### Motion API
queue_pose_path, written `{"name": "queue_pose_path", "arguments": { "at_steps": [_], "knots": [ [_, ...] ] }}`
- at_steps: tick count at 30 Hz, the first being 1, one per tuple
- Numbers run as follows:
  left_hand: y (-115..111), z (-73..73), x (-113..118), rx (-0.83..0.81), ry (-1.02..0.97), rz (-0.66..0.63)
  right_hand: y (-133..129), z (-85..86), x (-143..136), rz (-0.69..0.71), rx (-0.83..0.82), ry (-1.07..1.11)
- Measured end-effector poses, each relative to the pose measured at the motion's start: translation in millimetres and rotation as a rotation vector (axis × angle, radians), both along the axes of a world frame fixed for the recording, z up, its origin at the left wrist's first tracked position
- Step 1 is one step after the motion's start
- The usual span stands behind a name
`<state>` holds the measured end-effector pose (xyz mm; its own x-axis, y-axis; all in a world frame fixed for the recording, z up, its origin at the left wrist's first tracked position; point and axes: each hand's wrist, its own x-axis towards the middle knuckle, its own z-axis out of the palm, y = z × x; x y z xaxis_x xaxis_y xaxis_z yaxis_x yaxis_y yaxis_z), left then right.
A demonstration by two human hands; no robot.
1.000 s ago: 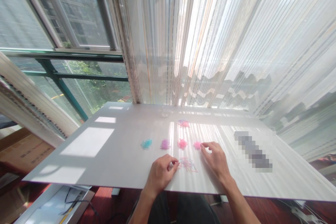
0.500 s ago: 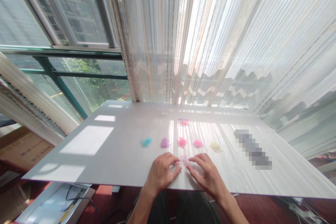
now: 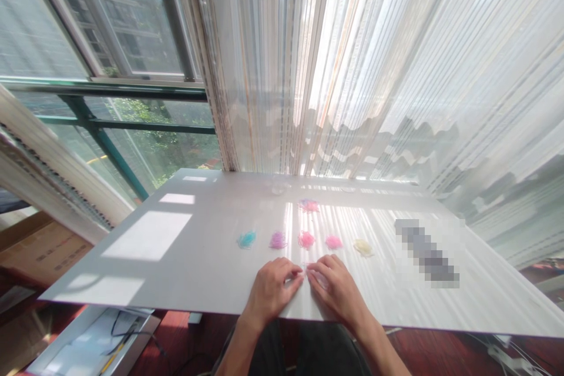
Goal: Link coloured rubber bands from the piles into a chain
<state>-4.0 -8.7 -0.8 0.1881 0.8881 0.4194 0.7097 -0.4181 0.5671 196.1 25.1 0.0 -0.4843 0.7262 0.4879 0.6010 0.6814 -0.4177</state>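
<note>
Both hands rest at the white table's front edge around a small, pale pinkish clump, mostly covered by fingers. My left hand is at its left side, thumb and fingertips curved toward it. On its right side, my right hand has its fingertips gathered against it. Beyond them lies a row of small strand-like piles: teal, purple, red-pink, pink and pale yellow. A mixed pink and blue pile sits behind the row.
A blurred-out dark object lies on the right of the table. Near the back edge is a clear round item. A striped curtain hangs behind; a cardboard box and an open white drawer-like box are lower left.
My right hand has moved left, closer to my left hand, and now covers more of the pale clump. My left hand has barely moved.
</note>
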Motion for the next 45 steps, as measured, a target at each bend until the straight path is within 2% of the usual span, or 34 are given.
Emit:
{"name": "queue_pose_path", "arguments": {
  "at_steps": [6, 11, 17, 22, 30, 39, 45],
  "knots": [
    [-0.6, 0.5, -0.2, -0.017, 0.007, 0.009, 0.9, 2.8, 3.5, 0.002, -0.142, 0.136],
    [-0.5, 1.1, -0.3, -0.013, 0.003, 0.016, -0.5, 6.7, 6.2, -0.066, -0.246, 0.28],
    [-0.1, -0.1, -0.1, -0.011, -0.015, 0.038, -0.9, -0.7, 5.9, -0.135, -0.303, 0.369],
    [0.3, 0.2, 0.0, -0.009, -0.031, 0.049, -1.8, -5.4, 5.0, -0.12, -0.319, 0.395],
    [2.1, 15.3, 11.3, -0.043, -0.095, 0.044, -3.1, -0.4, 6.9, -0.079, -0.392, 0.438],
    [1.2, 4.7, 14.7, -0.051, -0.187, 0.023, -5.7, 1.1, 7.0, -0.059, -0.402, 0.433],
    [-0.6, 6.9, 13.5, -0.061, -0.186, -0.005, -6.2, 3.9, 5.9, -0.043, -0.371, 0.397]
  ]
}}
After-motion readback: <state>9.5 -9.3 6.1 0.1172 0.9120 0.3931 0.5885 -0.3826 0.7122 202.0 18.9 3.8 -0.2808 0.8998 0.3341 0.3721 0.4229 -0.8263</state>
